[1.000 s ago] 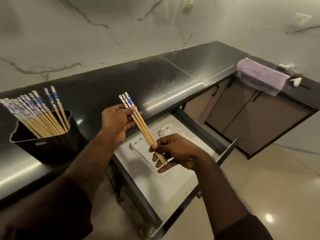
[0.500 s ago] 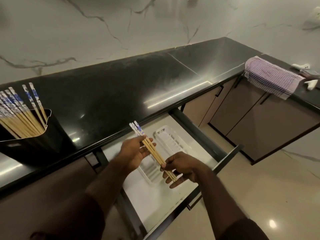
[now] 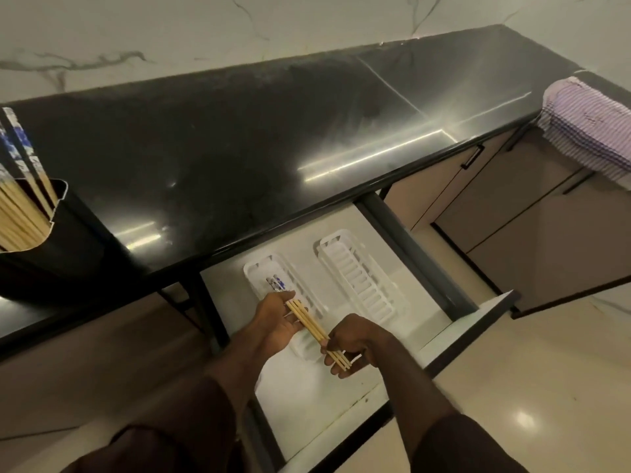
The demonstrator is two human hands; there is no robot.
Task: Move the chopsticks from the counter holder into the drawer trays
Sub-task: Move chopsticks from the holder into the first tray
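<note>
A small bundle of bamboo chopsticks (image 3: 309, 321) with blue-and-white tops lies low over the left white tray (image 3: 259, 271) in the open drawer (image 3: 454, 339). My left hand (image 3: 273, 320) grips the bundle near its upper half, and my right hand (image 3: 355, 343) pinches the thin ends. The patterned tops rest inside the tray. A second white slotted tray (image 3: 362, 278) lies to the right, with nothing in it. The black counter holder (image 3: 65, 233) at the far left holds several more chopsticks (image 3: 17, 199).
The black glossy counter (image 3: 273, 131) runs across the view above the drawer. A folded striped cloth (image 3: 590, 131) hangs over the counter edge at the right. Closed beige cabinet doors (image 3: 512, 206) stand right of the drawer. The floor below is pale tile.
Both hands have lowered the chopstick bundle from above the counter edge down into the drawer, onto the left tray. The view has tilted downward.
</note>
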